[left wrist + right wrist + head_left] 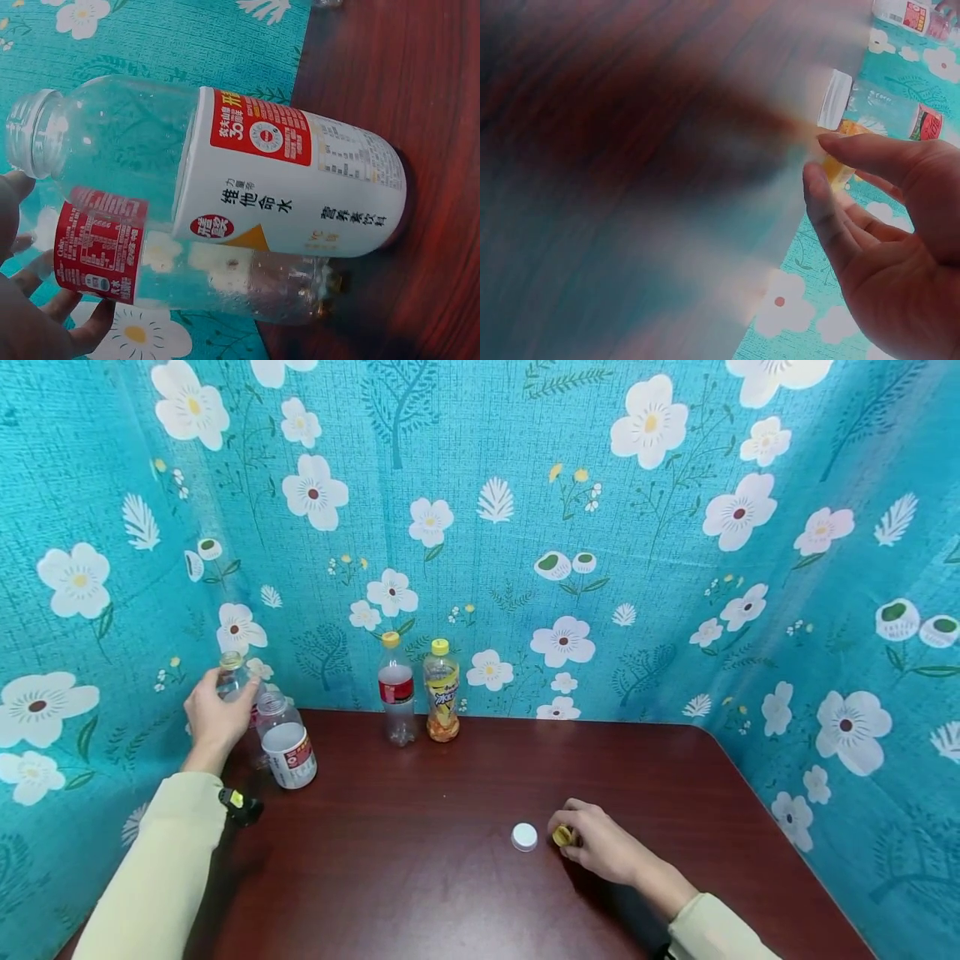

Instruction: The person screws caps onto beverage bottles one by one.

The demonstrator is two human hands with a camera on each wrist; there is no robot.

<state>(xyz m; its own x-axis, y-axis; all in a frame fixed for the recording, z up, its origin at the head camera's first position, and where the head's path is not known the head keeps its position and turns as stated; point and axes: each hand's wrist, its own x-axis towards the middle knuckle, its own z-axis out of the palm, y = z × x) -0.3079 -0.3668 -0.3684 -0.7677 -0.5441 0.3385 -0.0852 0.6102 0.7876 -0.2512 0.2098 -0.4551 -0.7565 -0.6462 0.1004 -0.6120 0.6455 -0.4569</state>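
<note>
At the far left, my left hand (217, 718) grips the upper part of a clear bottle with a red label (101, 255). That bottle stands uncapped on the table, partly hidden behind a wide bottle with a white label (289, 752), which is uncapped too. In the left wrist view my fingers lie by the red label. Over the right part of the table, my right hand (596, 842) pinches a yellow bottle cap (562, 836) between thumb and fingers, its hollow side showing. A white cap (524, 837) lies on the table just left of that hand.
At the table's back edge stand two bottles with yellow caps: a clear one with a red-and-black label (396, 687) and one with a yellow label (442, 693). A blue flowered cloth (510, 602) hangs behind and beside the dark red table (405, 843).
</note>
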